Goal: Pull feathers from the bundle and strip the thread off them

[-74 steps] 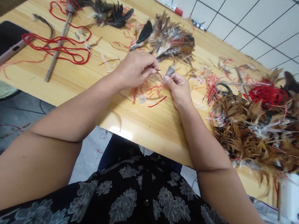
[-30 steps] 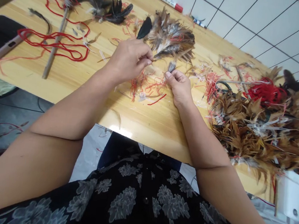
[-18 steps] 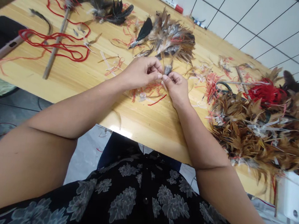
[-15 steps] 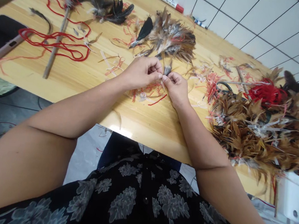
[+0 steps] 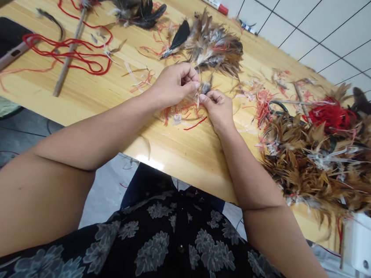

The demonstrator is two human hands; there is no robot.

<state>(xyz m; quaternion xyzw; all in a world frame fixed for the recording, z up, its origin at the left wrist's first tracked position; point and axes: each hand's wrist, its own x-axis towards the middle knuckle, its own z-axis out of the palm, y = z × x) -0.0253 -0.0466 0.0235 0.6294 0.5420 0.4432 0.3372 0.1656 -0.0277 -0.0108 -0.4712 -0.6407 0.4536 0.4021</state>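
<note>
My right hand (image 5: pixel 220 109) pinches a small greyish feather (image 5: pixel 206 87) near its pale lower end, between thumb and forefinger. Just left of it, my left hand (image 5: pixel 178 84) is closed in a pinch. A thin strand shows by its fingertips, too fine to name. Beneath both hands lie tangled red string scraps (image 5: pixel 188 112) and bits of clear plastic. Beyond the hands rests a bundle of brown and grey feathers (image 5: pixel 217 45), with a single black feather (image 5: pixel 180 36) beside it.
To the right is a big heap of brown feathers (image 5: pixel 331 167) with red cord (image 5: pixel 330 114) behind it. On the left lie a stick (image 5: pixel 68 62), looped red string (image 5: pixel 93 69) and a phone (image 5: pixel 2 49). A red-capped marker (image 5: pixel 209 1) lies by the tiled wall (image 5: pixel 303 27).
My left hand has drawn slightly up and left, away from my right fingertips, opening a small gap. My right hand stays almost in place with the small feather.
</note>
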